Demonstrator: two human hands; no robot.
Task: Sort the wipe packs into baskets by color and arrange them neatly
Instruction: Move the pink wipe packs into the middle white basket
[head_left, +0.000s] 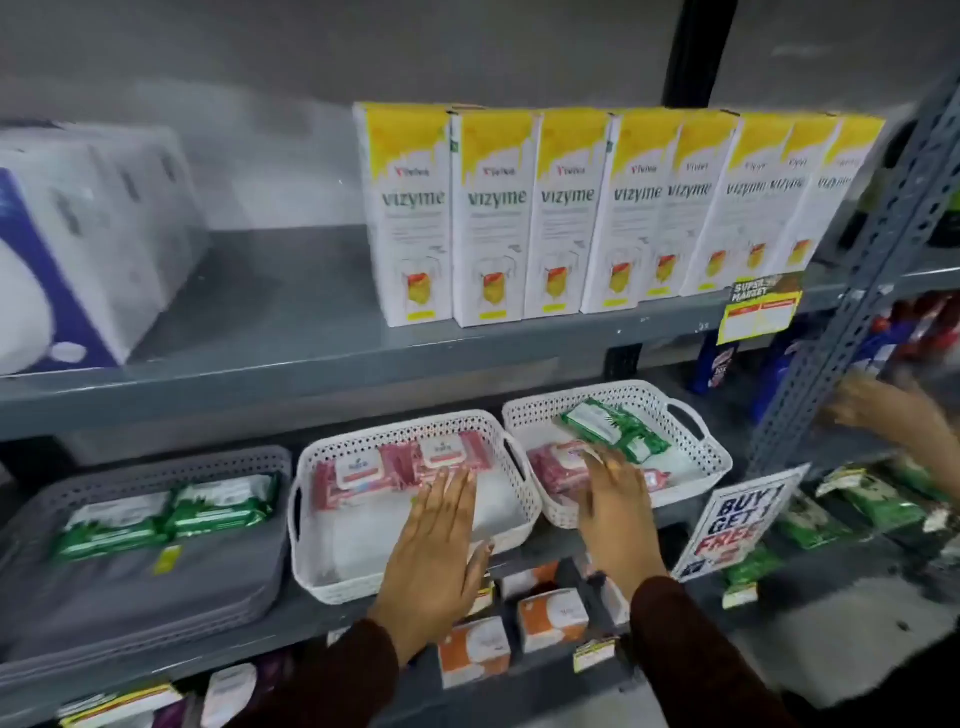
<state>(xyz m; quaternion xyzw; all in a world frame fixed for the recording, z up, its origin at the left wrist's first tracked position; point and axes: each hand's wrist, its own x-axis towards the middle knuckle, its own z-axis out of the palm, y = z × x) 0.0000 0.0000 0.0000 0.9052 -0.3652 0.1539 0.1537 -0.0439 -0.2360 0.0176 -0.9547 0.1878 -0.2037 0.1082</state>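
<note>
Three baskets stand side by side on the middle shelf. The grey basket (249, 597) on the left holds two green wipe packs (171, 512). The middle white basket (332, 571) has two pink wipe packs (363, 475) along its back. The right white basket (696, 467) holds a pink pack (558, 462) with a green pack (613, 428) lying across it. My left hand (436, 551) is flat over the middle basket, fingers spread, fingertips at the pink packs. My right hand (618, 509) reaches over the right basket's front rim, fingers apart, touching the pink pack.
Yellow-and-white cartons (571, 208) line the upper shelf, with white tissue packs (78, 249) at left. Another person's hand (883, 410) reaches at the right past the perforated metal upright (852, 332). A "buy 1 get 1 free" sign (737, 519) hangs there. Orange boxes (519, 623) sit below.
</note>
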